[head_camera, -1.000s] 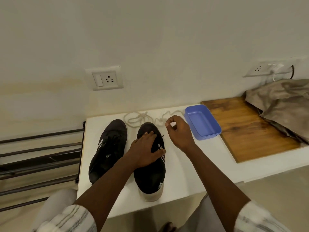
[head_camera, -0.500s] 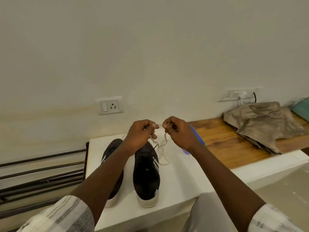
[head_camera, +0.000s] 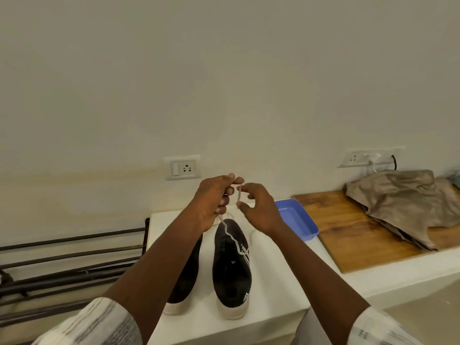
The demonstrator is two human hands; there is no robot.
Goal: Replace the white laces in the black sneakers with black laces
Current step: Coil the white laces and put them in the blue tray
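Two black sneakers stand side by side on a white table (head_camera: 273,282), toes away from me. The right sneaker (head_camera: 231,267) is fully in view; my left forearm covers much of the left sneaker (head_camera: 186,277). A white lace (head_camera: 232,237) hangs from my raised hands down across the right sneaker. My left hand (head_camera: 214,200) is closed around the lace above the shoe's toe. My right hand (head_camera: 256,207) pinches the lace's upper end (head_camera: 239,192) between thumb and forefinger. No black lace is visible outside the shoes.
A blue plastic tray (head_camera: 298,220) sits on the table right of my hands. A wooden board (head_camera: 348,235) with a crumpled brown cloth (head_camera: 408,202) lies farther right. A dark metal rack (head_camera: 69,265) stands left of the table. Wall sockets (head_camera: 183,168) are behind.
My hands left the right sneaker and rose above it, lifting the white lace off the table. The camera tilted upward, so the sneakers sit lower in view.
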